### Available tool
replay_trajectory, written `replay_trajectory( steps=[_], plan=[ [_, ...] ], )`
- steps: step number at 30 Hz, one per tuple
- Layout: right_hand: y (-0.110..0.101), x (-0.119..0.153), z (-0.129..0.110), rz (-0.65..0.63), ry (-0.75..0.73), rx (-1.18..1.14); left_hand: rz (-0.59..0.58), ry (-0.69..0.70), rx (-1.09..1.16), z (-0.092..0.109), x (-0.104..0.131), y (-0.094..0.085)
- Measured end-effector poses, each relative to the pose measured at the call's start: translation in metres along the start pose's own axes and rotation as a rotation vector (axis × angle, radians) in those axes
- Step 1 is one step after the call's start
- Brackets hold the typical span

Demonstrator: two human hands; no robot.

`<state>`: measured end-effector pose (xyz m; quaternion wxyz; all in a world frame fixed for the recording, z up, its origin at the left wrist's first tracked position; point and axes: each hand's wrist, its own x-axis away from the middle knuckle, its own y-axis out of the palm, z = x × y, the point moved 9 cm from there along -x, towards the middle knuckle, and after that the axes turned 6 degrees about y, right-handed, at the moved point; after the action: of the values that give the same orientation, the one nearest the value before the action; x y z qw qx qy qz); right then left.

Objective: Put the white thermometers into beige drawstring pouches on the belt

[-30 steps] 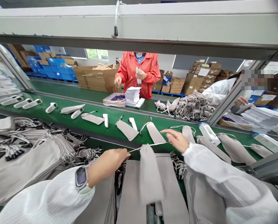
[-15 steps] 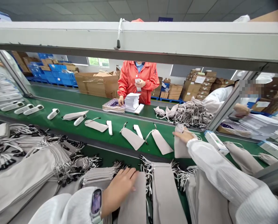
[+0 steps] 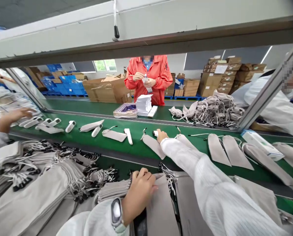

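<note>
My left hand point(image 3: 141, 190), a watch on its wrist, rests at the top end of a grey drawstring pouch point(image 3: 161, 206) in the near stacks. Its fingers are curled in on the fabric. Over the green belt, my right hand point(image 3: 162, 135) is closed around a white handheld device point(image 3: 155, 133), of which only the dark-tipped end shows. Just below that hand lies another grey pouch point(image 3: 153, 146), with its cord toward the far side. A similar white device point(image 3: 128, 136) lies to the left, beside a pouch point(image 3: 114, 135).
Across the belt, a person in red point(image 3: 148, 78) handles a small white item behind a paper stack point(image 3: 144, 105) and a patterned tray point(image 3: 125, 110). Crumpled pouches point(image 3: 217, 109) are heaped at right. A metal post point(image 3: 266, 88) and overhead beam point(image 3: 146, 36) frame the station. Another worker's hand point(image 3: 16, 114) reaches in at left.
My right hand has let go of a grey pouch at the right and moved left onto the white device. My left hand's fingers have curled more. The red-clad person's hands have come together.
</note>
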<state>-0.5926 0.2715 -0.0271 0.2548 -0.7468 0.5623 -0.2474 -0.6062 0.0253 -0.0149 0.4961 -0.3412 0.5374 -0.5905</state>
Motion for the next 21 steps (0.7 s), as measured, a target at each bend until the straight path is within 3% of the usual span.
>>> replay_trajectory(
  steps=[3, 5, 8, 10, 12, 15, 19, 21],
  plan=[
    [-0.025, 0.02, -0.011, -0.005, -0.036, -0.163, -0.09, 0.082, 0.135, 0.002, 0.006, -0.01],
    [-0.049, 0.048, -0.029, -0.031, -0.12, -0.33, -0.114, 0.054, 0.246, 0.001, 0.007, -0.019],
    [-0.082, 0.104, -0.06, -0.152, -0.299, -0.779, -0.045, 0.031, 0.427, 0.005, 0.004, -0.036],
    [-0.092, 0.136, -0.071, -0.255, -0.344, -1.008, 0.03, 0.083, 0.525, 0.013, 0.001, -0.048],
    [-0.087, 0.157, -0.07, -0.338, -0.309, -1.058, 0.113, 0.124, 0.572, 0.019, 0.001, -0.06],
    [-0.062, 0.173, -0.059, -0.477, -0.237, -0.997, 0.243, 0.115, 0.55, 0.019, 0.002, -0.073],
    [-0.016, 0.193, -0.034, -0.671, -0.167, -0.631, 0.359, 0.077, 0.424, 0.015, 0.005, -0.082],
    [-0.012, 0.199, -0.023, -0.608, -0.21, -0.412, 0.344, 0.065, 0.387, 0.015, 0.005, -0.082]
  ],
)
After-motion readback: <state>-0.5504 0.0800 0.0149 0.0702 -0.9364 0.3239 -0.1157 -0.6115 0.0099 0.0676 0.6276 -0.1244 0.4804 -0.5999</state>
